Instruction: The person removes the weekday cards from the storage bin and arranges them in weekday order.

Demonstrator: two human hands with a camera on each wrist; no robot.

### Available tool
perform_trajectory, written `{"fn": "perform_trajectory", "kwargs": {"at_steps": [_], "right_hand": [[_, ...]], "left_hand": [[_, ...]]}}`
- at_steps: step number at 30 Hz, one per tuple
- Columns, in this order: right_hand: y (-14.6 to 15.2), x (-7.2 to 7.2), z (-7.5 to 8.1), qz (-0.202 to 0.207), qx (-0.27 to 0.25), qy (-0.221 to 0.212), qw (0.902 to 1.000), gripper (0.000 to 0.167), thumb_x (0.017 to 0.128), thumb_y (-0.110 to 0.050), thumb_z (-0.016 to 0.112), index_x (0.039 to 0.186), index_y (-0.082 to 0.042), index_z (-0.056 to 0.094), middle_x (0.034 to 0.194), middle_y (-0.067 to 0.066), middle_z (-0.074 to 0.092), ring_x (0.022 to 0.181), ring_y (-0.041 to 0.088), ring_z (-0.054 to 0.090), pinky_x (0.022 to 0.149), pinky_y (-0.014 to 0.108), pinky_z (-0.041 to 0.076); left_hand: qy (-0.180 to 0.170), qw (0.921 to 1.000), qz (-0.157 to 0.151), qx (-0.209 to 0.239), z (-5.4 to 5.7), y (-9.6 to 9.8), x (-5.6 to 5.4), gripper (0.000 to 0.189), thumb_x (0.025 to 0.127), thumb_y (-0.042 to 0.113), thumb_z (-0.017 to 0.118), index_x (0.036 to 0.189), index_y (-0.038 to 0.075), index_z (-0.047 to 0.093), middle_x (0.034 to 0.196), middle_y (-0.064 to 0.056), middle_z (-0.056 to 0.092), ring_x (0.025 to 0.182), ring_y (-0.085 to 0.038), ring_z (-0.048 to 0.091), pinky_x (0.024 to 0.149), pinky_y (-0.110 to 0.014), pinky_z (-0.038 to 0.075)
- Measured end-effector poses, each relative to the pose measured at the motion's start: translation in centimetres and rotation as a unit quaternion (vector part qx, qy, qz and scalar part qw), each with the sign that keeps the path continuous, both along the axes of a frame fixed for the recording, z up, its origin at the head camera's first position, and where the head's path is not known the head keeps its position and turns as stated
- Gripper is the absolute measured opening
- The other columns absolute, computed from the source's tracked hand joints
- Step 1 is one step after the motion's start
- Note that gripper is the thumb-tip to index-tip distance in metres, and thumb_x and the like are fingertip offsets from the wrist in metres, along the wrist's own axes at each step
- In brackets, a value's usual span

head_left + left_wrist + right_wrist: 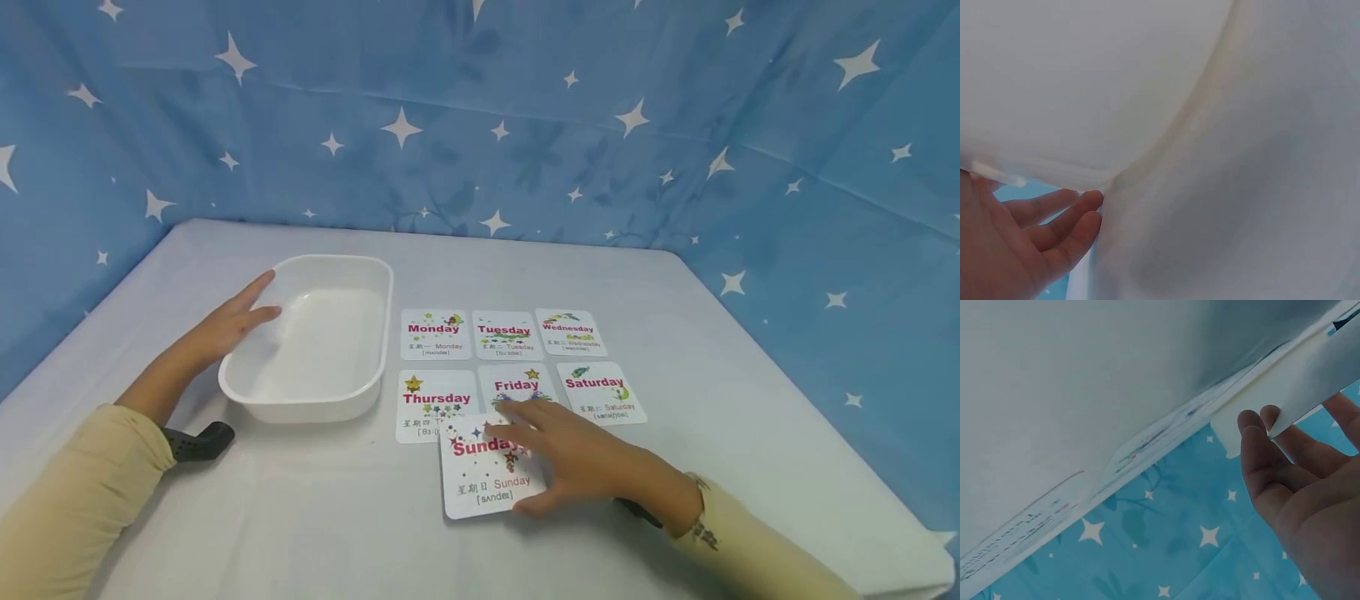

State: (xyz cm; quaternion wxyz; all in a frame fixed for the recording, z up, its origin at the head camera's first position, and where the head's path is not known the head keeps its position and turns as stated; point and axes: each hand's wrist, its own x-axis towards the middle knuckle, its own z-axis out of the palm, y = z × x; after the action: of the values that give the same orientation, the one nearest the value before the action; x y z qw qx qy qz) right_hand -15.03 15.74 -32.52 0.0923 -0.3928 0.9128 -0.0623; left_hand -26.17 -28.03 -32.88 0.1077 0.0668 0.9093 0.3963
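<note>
My right hand (581, 454) pinches a square white card printed "Sunday" (480, 479), thumb at its lower right edge and fingers over its upper right part. In the head view the card overlaps the "Thursday" card (420, 408) and the "Friday" card (517, 385). From the right wrist, the held card (1322, 375) shows between thumb and fingers, tilted above the tabletop. At the left, my left hand (228, 325) holds the rim of a white plastic basin (322, 342), its thumb reaching over the inside. The left wrist view has the fingers (1069, 240) against the basin's outer wall.
Cards for Monday (437, 335), Tuesday (507, 335) and Wednesday (572, 333) form a back row. The "Saturday" card (602, 393) lies right of "Friday". A white cloth covers the table (315, 517); a blue star-patterned curtain (450, 83) surrounds it.
</note>
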Motion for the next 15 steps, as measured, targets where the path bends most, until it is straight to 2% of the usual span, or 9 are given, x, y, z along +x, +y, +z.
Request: {"fn": "perform_trajectory", "kwargs": {"at_steps": [8,15], "right_hand": [[1.2,1.7,-0.8,0.031,0.007,0.029,0.9991,0.071,0.071,-0.064,0.062,0.132,-0.031,0.046,0.138,0.002,0.043,0.125,0.024,0.043,0.101,0.043,0.039],[2.1,3.0,-0.6,0.006,0.028,-0.014,0.9995,0.071,0.070,-0.069,0.059,0.131,-0.035,0.046,0.142,-0.002,0.040,0.126,0.021,0.040,0.102,0.042,0.037]], "left_hand": [[-0.002,1.0000,0.000,0.006,-0.1,-0.1,0.2,0.069,0.098,0.035,0.031,0.145,0.014,-0.015,0.149,-0.018,-0.018,0.135,-0.045,-0.012,0.104,-0.067,0.000],[-0.001,1.0000,-0.002,0.001,-0.1,0.0,-0.2,0.069,0.098,0.036,0.031,0.145,0.015,-0.015,0.149,-0.017,-0.018,0.135,-0.045,-0.011,0.104,-0.067,0.001]]}}
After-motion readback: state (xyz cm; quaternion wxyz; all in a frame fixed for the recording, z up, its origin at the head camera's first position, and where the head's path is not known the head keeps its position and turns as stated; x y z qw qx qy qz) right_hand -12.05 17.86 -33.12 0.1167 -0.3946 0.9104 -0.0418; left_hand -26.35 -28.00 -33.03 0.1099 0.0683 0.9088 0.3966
